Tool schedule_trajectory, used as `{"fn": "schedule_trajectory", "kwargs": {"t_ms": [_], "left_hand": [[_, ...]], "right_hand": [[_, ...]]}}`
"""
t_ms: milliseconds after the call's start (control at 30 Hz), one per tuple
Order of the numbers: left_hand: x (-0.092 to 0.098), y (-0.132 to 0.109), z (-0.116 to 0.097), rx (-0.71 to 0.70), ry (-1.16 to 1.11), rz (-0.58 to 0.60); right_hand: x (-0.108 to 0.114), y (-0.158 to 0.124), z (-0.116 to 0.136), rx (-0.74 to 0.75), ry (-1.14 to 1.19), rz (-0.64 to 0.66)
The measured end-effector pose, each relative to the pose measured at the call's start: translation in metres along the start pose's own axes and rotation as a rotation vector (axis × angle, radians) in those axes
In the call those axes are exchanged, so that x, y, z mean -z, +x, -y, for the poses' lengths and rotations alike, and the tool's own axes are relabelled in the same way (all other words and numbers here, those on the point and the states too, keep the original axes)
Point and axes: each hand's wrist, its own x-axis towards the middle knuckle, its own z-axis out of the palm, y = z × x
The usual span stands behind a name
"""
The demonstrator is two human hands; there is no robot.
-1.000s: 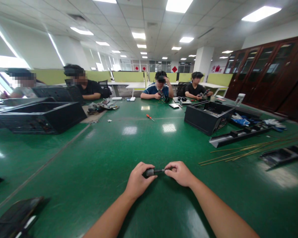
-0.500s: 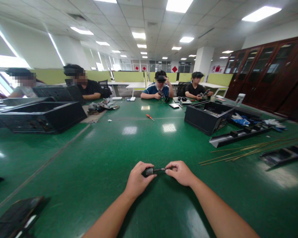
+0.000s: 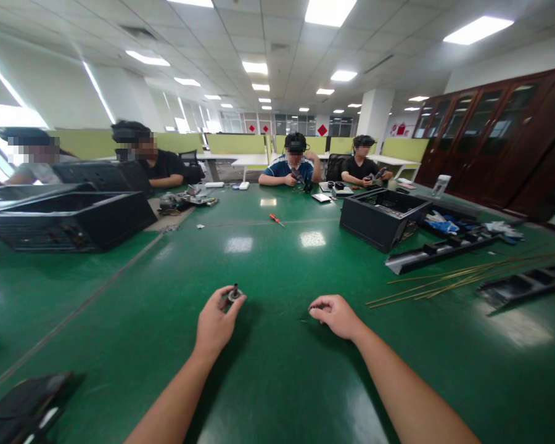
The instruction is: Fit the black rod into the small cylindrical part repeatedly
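My left hand [image 3: 216, 320] is closed around a grey metal cylinder with a dark shaft [image 3: 234, 293], whose shaft sticks upward between thumb and fingers. Some way to its right, my right hand [image 3: 335, 317] pinches a tiny dark piece [image 3: 311, 309] at its fingertips; most of that piece is hidden. A gap of green tabletop [image 3: 272, 345] separates the two hands. On the table just below the right fingertips lies a small thin sliver [image 3: 303, 320], too small to name.
Black computer cases [image 3: 379, 223] stand at right and left. Brass-coloured rods [image 3: 425, 287] and black metal rails [image 3: 444, 250] lie at right. Further ahead is an orange screwdriver [image 3: 275, 219]. A dark panel [image 3: 28, 404] occupies the near left. Several people [image 3: 292, 169] sit along the far side.
The metal cylinder, earlier stretched horizontally between both hands, has come away with my left hand, which moved left and turned its shaft upward. My right hand has stayed nearly in place.
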Motion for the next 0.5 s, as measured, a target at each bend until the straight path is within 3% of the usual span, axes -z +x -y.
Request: {"fn": "schedule_trajectory", "kwargs": {"t_ms": [133, 300, 400, 500], "left_hand": [[0.056, 0.003, 0.032, 0.095, 0.252, 0.012], [0.123, -0.024, 0.066, 0.24, 0.466, 0.062], [0.146, -0.039, 0.079, 0.256, 0.483, 0.041], [0.156, -0.046, 0.088, 0.268, 0.5, -0.016]], "right_hand": [[-0.002, 0.003, -0.004, -0.032, 0.058, 0.0], [-0.004, 0.006, -0.004, -0.034, 0.063, 0.004], [-0.005, 0.007, -0.004, -0.037, 0.075, 0.004], [-0.005, 0.006, -0.005, -0.048, 0.1, 0.001]]}}
